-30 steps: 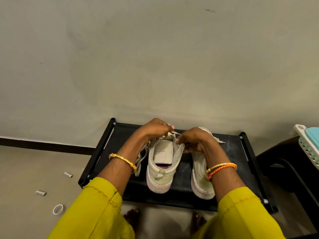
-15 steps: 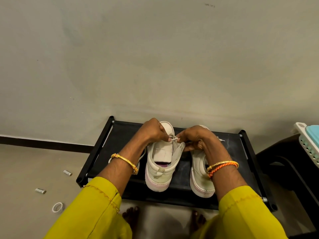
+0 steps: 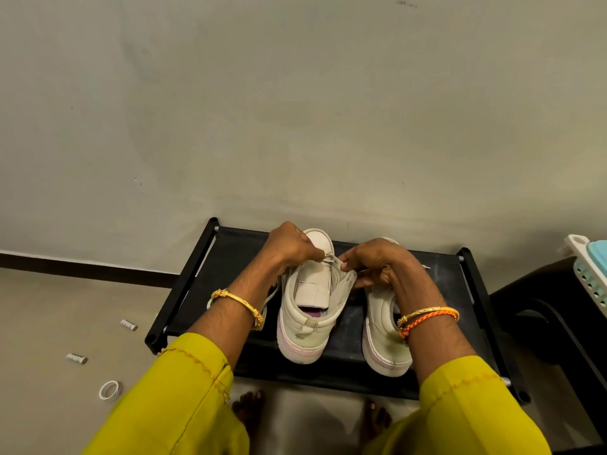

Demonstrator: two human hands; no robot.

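Second shoe [image 3: 381, 326] half behind the right hand [image 3: 377, 265]

One head-worn wide-angle view, forward and steeply down, close above held shoe [image 3: 305, 310] and rack [image 3: 230, 257].

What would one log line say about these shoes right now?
left hand: pinches lace | right hand: pinches lace | shoe: on black rack | second shoe: beside it

free: rack [image 3: 226, 261] left end | blocked: wall [image 3: 295, 126] behind; held shoe [image 3: 305, 320]; second shoe [image 3: 382, 326] right
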